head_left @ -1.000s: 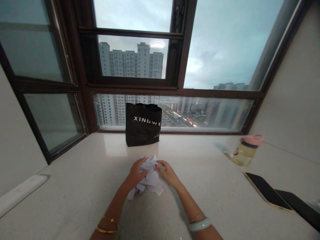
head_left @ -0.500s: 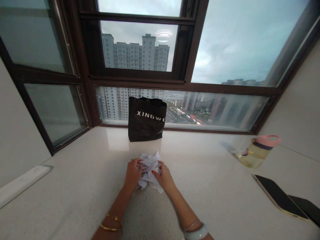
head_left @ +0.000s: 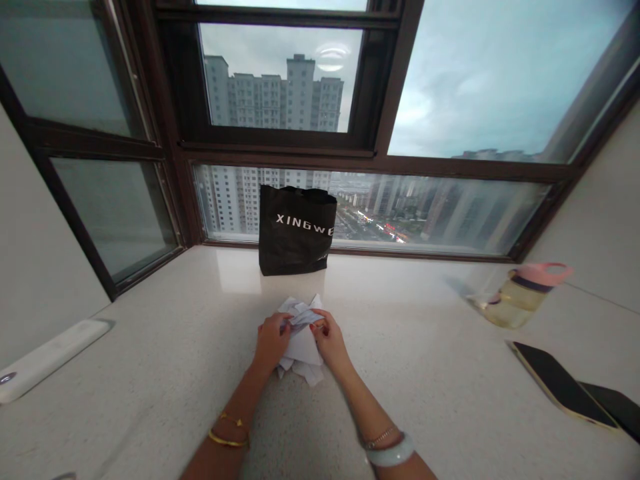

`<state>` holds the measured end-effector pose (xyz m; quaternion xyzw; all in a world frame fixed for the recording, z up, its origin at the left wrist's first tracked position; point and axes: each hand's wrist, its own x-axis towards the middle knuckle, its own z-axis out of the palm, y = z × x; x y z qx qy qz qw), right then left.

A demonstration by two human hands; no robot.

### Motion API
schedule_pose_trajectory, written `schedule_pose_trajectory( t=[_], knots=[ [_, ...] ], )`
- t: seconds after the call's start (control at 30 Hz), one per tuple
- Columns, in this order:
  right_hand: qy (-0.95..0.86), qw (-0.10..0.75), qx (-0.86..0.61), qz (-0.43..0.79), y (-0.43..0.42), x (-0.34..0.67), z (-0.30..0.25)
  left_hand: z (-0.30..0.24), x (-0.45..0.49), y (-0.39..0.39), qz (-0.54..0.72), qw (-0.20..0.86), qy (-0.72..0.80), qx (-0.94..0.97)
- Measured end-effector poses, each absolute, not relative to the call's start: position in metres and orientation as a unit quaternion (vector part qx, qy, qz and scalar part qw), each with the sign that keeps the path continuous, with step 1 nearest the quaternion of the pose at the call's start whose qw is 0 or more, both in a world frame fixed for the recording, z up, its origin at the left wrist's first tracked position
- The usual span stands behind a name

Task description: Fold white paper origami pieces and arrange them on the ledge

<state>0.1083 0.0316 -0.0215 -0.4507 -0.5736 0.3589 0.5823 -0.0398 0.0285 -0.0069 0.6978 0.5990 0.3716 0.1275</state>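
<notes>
A loose heap of crumpled white paper (head_left: 303, 350) lies on the pale speckled sill in front of me. My left hand (head_left: 273, 340) is closed on the paper from the left, thumb and fingers pinching its upper part. From the right, my right hand (head_left: 327, 339) pinches the same sheet, with red nails showing. Between the hands the sheet is folded and creased, and more crumpled pieces stick out behind and below it. A black bag (head_left: 297, 233) with white lettering stands upright just beyond the paper.
On the right stands a yellowish bottle (head_left: 517, 300) with a pink lid. Nearer me, a dark phone (head_left: 563, 385) lies partly over another dark flat object (head_left: 613, 407). A long white bar-shaped device (head_left: 55, 353) lies at the left. Brown-framed windows (head_left: 285, 160) close off the back.
My fingers have moved from around the heap to gripping a sheet at its top, which is now raised and folded between them. The view has tilted slightly down.
</notes>
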Motion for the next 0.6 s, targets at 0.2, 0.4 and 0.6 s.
schedule_pose_trajectory(
  t=[0.2,0.4,0.6],
  knots=[
    [-0.515,0.623,-0.402,0.43,0.032,0.111,-0.011,0.006,-0.036,0.021,0.4,0.106,0.544,0.73],
    [-0.485,0.647,-0.405,0.426,0.03,0.115,-0.004,0.001,-0.034,0.023,0.369,0.155,0.522,0.753],
    [-0.496,0.617,-0.468,0.394,0.034,0.114,-0.01,0.004,-0.037,0.023,0.473,0.288,0.54,0.634]
  ],
)
